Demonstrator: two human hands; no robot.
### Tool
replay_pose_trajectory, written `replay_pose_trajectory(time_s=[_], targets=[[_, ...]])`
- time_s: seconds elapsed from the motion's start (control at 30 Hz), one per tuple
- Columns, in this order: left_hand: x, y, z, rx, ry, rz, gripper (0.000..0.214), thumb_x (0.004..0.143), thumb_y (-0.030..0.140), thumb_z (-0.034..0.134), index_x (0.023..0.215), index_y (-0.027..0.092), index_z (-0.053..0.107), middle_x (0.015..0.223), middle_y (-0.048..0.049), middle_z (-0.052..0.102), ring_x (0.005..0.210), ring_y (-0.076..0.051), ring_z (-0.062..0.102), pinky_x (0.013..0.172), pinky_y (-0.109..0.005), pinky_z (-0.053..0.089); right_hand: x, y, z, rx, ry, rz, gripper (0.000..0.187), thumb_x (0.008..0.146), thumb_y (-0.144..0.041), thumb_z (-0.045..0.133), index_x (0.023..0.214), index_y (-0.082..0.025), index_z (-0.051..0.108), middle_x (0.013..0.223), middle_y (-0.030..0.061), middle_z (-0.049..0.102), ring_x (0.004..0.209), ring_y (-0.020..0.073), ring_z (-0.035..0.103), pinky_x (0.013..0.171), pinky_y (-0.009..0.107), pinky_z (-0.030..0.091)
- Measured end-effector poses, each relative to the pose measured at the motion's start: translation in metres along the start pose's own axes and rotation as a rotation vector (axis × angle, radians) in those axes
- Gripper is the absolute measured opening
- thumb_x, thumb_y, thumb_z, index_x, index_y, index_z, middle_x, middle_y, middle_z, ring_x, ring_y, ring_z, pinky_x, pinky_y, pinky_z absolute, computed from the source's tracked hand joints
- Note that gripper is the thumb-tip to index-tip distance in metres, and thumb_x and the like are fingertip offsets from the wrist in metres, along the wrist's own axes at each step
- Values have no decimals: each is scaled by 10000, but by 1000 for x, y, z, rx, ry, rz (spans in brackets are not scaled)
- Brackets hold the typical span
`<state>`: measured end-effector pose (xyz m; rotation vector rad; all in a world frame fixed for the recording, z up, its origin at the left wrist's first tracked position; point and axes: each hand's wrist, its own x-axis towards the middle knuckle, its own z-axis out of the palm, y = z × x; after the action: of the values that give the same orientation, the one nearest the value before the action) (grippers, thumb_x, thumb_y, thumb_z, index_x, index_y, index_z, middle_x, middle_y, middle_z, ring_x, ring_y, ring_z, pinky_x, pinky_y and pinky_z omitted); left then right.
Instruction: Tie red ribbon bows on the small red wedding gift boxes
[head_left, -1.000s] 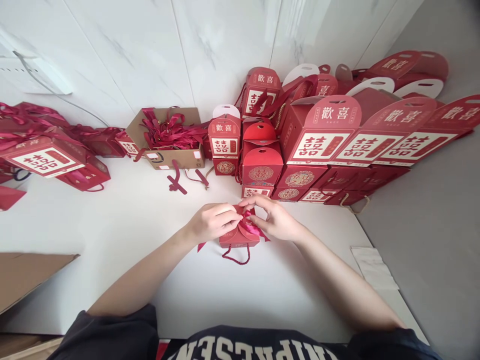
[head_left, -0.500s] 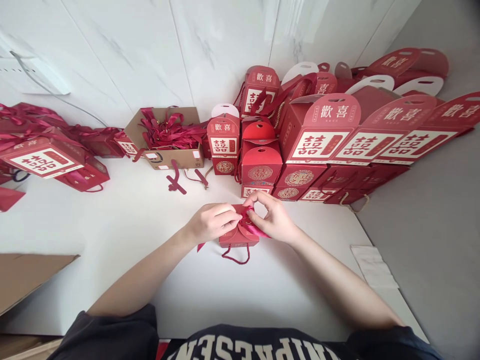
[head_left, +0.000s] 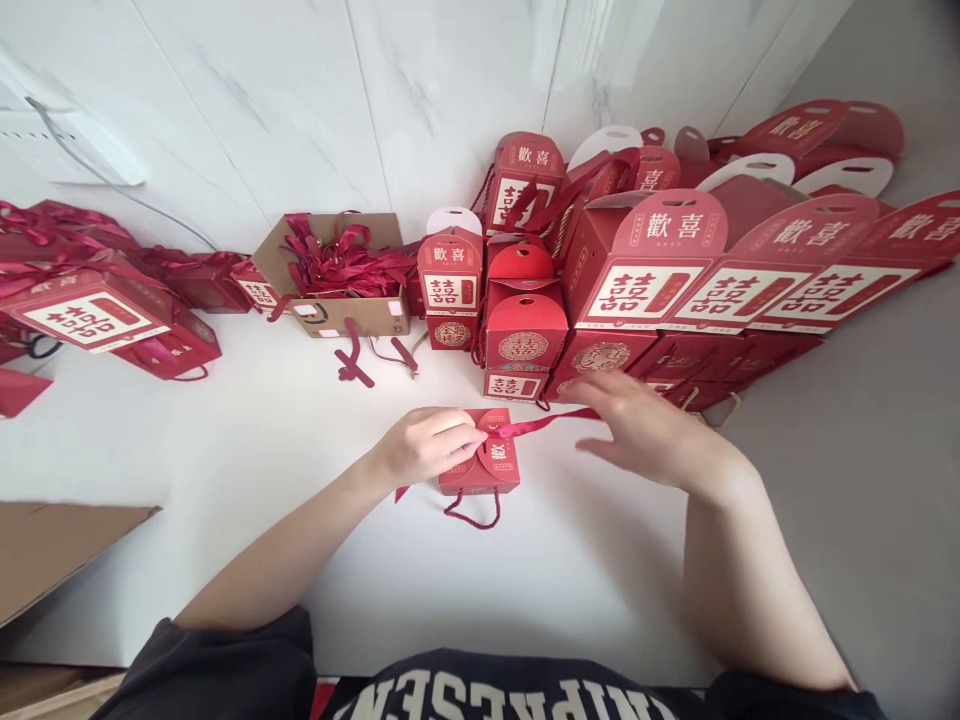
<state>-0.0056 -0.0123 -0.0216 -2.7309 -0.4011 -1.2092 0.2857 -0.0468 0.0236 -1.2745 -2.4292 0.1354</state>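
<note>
A small red gift box [head_left: 487,479] with a cord handle stands in front of me on the white table, its top flaps folded in. My left hand [head_left: 429,445] is closed at the box's top, pinching a dark red ribbon [head_left: 536,426] there. From the pinch the ribbon stretches right across the box top to my right hand [head_left: 649,425], where its end is hidden. The right hand hovers beyond the box's right side, thumb and fingers apart. A short ribbon tail [head_left: 402,493] sticks out below my left hand.
Stacked red boxes [head_left: 652,290] line the right back. Behind the box, a cardboard carton [head_left: 360,318] holds tangled red ribbons, with loose red pieces [head_left: 354,365] before it. Ribboned boxes [head_left: 94,315] sit at left; a cardboard flap [head_left: 60,550] lies lower left.
My right hand has moved right, away from the box top, and its fingers have spread. The ribbon bunched there is now drawn out to the right. My left hand stays in place.
</note>
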Motion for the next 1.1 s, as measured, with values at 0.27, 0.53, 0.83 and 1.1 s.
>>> replay_pose_trajectory(time_s=[0.27, 0.53, 0.83, 1.1], targets=[[3, 0, -4, 48, -33, 66, 92, 813, 80, 638, 869, 154, 628, 704, 0, 652, 602, -108, 627, 591, -228, 550, 31, -10, 44, 670, -273, 302, 408, 951, -565, 383, 952, -219, 599, 905, 34, 664, 788, 191, 620, 724, 333, 488], [0, 1, -1, -42, -70, -13, 105, 841, 95, 602, 900, 175, 635, 778, -5, 663, 663, -106, 635, 649, -226, 549, 36, -17, 61, 1167, -416, 438, 534, 886, -644, 444, 666, -174, 572, 443, -56, 423, 445, 109, 434, 518, 268, 389], [18, 0, -30, -576, -428, -978, 267, 748, 388, 734, 850, 171, 615, 643, 44, 547, 500, -60, 481, 476, -181, 422, 38, -19, 59, 1158, -388, 360, 393, 797, -518, 672, 688, -156, 566, 522, -61, 467, 477, 70, 402, 479, 219, 302], [23, -16, -46, -787, -776, -1256, 354, 751, 488, 692, 683, 150, 614, 532, 36, 515, 382, -50, 412, 347, -169, 315, 38, -19, 53, 1126, -414, 287, 390, 856, -495, 614, 666, -163, 536, 599, -14, 595, 578, 107, 530, 586, 238, 392]])
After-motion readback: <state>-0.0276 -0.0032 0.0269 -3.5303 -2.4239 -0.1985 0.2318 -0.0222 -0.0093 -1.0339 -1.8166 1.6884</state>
